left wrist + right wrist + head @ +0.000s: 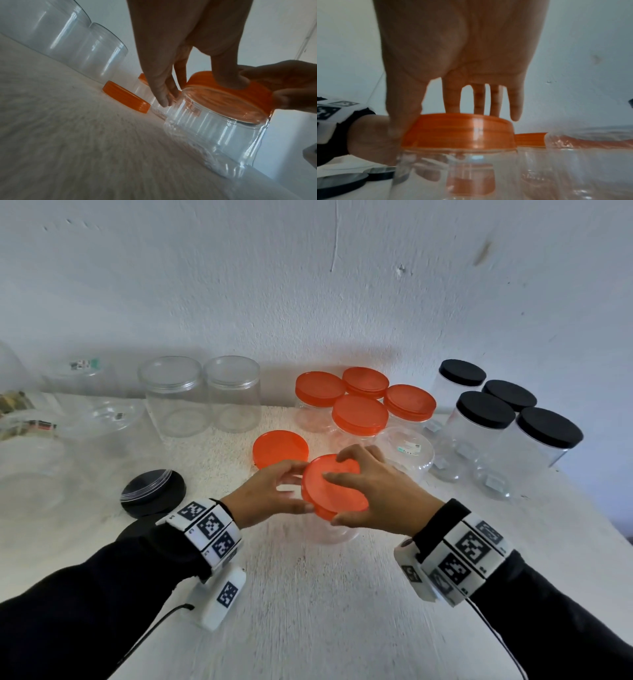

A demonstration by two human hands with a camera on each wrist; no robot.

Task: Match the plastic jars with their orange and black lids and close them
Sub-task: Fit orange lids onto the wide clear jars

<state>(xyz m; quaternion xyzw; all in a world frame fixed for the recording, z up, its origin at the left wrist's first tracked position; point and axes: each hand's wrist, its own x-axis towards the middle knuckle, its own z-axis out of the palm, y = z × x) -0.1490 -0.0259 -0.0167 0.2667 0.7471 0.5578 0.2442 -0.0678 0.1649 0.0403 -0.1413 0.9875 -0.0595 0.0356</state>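
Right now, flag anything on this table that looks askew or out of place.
The orange lid under both hands sits tilted on its clear jar, not yet seated. Behind the right hand, another clear jar lies upended, label upward.

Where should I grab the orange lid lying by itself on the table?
Grab the loose orange lid by its ribbed rim, coming down from above. It lies flat on the table, so only the top and rim are free; thumb and fingers should pinch opposite edges.
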